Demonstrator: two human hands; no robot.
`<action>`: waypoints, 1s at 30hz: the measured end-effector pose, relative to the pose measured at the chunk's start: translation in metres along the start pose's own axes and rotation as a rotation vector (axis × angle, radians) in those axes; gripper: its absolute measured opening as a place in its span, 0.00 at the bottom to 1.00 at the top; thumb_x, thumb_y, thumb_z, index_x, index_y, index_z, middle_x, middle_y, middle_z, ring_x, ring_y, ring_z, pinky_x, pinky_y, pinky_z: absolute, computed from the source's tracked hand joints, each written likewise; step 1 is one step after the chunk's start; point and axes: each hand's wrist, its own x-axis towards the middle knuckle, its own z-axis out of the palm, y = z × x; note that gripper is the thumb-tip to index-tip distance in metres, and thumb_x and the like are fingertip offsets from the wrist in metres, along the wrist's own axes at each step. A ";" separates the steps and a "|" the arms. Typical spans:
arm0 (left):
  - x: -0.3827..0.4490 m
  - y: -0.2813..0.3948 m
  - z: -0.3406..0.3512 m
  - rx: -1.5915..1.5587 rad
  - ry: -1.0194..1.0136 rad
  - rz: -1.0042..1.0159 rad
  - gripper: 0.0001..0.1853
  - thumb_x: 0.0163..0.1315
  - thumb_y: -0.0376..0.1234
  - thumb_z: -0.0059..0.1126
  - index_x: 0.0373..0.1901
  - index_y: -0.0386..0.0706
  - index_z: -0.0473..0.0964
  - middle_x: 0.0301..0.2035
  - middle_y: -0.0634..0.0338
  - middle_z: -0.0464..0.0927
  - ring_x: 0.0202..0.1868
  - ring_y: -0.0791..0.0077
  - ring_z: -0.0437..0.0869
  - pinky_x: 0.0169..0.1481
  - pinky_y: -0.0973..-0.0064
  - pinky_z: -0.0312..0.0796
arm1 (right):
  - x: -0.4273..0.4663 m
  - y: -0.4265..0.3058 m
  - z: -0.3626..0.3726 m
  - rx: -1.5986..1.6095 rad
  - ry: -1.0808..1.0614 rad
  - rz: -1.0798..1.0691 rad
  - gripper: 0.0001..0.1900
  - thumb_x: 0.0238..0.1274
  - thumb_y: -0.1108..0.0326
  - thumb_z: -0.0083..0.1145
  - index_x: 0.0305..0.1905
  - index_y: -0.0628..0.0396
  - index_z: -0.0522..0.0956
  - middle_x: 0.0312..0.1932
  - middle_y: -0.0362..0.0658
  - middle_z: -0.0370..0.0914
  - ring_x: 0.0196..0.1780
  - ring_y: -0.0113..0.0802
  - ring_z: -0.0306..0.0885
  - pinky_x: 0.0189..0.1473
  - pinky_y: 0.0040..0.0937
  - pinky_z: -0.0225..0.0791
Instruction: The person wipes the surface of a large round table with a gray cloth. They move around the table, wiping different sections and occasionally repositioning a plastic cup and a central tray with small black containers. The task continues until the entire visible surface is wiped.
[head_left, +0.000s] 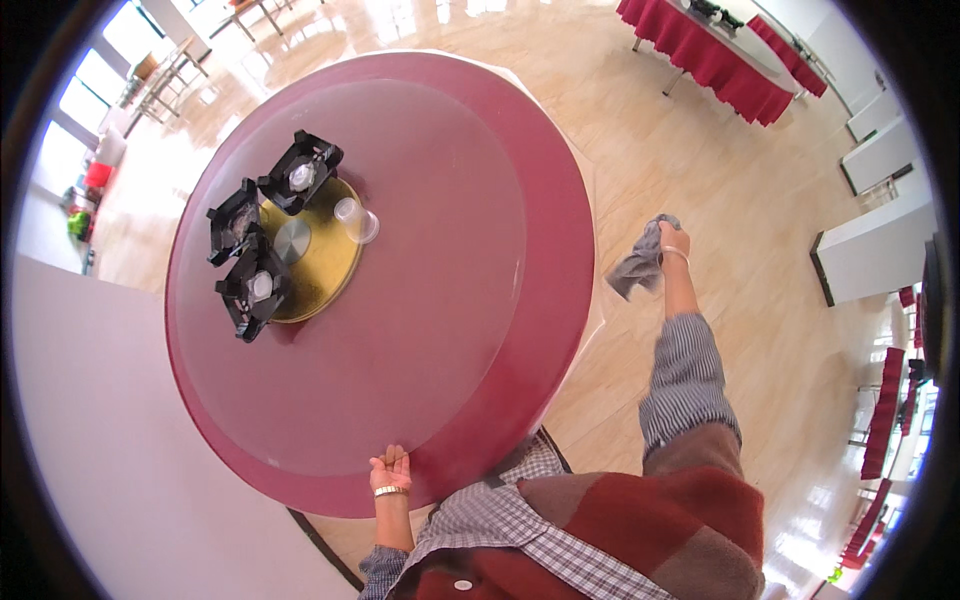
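In my right hand is a crumpled grey cloth, hanging over the floor off the right side of a round table. My left hand rests at or just above the table's near edge, palm turned up, with loosely curled fingers and nothing visible in it. The red tabletop has a large paler round area. Toward its left stands a gold disc with a silver hub. Black stove-like stands, one at the back, one at the left and one nearer, sit around the disc. Two clear plastic cups are at the disc's right edge.
A white wall or partition borders the table on the left. Another table with a red skirt stands at the far right. White pillars rise on the right. Wooden tables are near the windows. The tiled floor is shiny.
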 end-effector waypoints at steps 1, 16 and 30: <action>0.004 -0.001 0.001 -0.005 0.026 -0.007 0.23 0.76 0.54 0.35 0.38 0.46 0.70 0.46 0.55 0.84 0.53 0.54 0.84 0.59 0.50 0.75 | -0.009 0.000 -0.013 -0.017 -0.151 -0.137 0.23 0.55 0.54 0.61 0.43 0.67 0.84 0.39 0.54 0.86 0.44 0.47 0.85 0.49 0.38 0.74; 0.034 -0.002 -0.027 -0.042 0.146 0.141 0.17 0.75 0.53 0.41 0.42 0.51 0.69 0.33 0.63 0.84 0.35 0.65 0.86 0.42 0.60 0.79 | -0.363 0.030 0.113 -0.152 -1.115 -1.964 0.16 0.48 0.62 0.60 0.45 0.42 0.80 0.50 0.34 0.75 0.52 0.36 0.72 0.45 0.43 0.67; 0.007 -0.037 0.015 -0.328 0.516 0.456 0.18 0.75 0.49 0.44 0.44 0.45 0.74 0.27 0.64 0.80 0.29 0.73 0.81 0.36 0.73 0.77 | 0.018 -0.207 0.285 -0.787 -0.433 -0.809 0.18 0.64 0.53 0.52 0.48 0.56 0.81 0.49 0.55 0.80 0.49 0.54 0.79 0.53 0.50 0.72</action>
